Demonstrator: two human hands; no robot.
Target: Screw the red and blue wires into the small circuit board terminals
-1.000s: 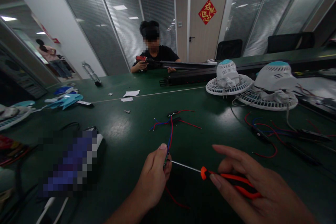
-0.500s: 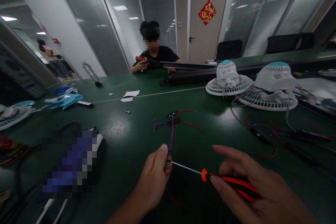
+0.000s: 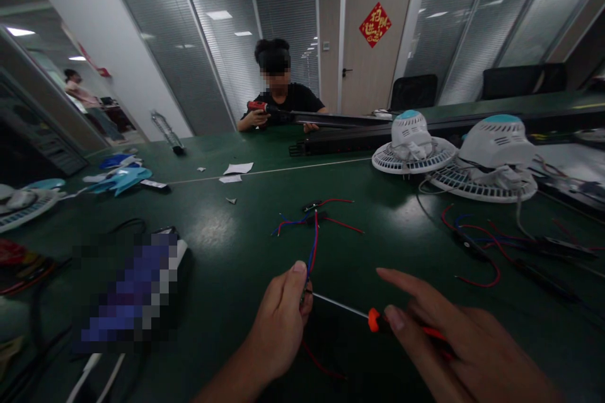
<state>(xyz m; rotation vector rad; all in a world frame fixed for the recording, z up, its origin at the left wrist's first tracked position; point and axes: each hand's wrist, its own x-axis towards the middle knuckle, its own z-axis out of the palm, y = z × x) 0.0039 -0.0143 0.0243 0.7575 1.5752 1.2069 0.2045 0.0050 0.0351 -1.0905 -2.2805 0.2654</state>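
Between thumb and fingers, my left hand (image 3: 278,321) pinches a small green circuit board (image 3: 304,295), mostly covered by the fingers. Blue and red wires (image 3: 314,245) rise from it, and a red wire trails below. My right hand (image 3: 454,334) grips a screwdriver (image 3: 374,320) with an orange and black handle, its index finger stretched out. The metal shaft points left, and its tip meets the board's edge; the exact contact is too small to tell. Just beyond lie small black modules (image 3: 316,219) with red and blue leads.
White fan heads (image 3: 496,145) stand at the right, near more wired black modules (image 3: 467,244). Across the green table (image 3: 236,233) a person (image 3: 288,97) holds a red power drill (image 3: 258,107). A blurred-out device (image 3: 132,289), cables and a plastic bottle (image 3: 167,132) are at the left.
My right thumb and fingers have shifted around the screwdriver handle, covering more of it. The tip stays at the board, and my left hand keeps its hold. The view has shifted slightly.
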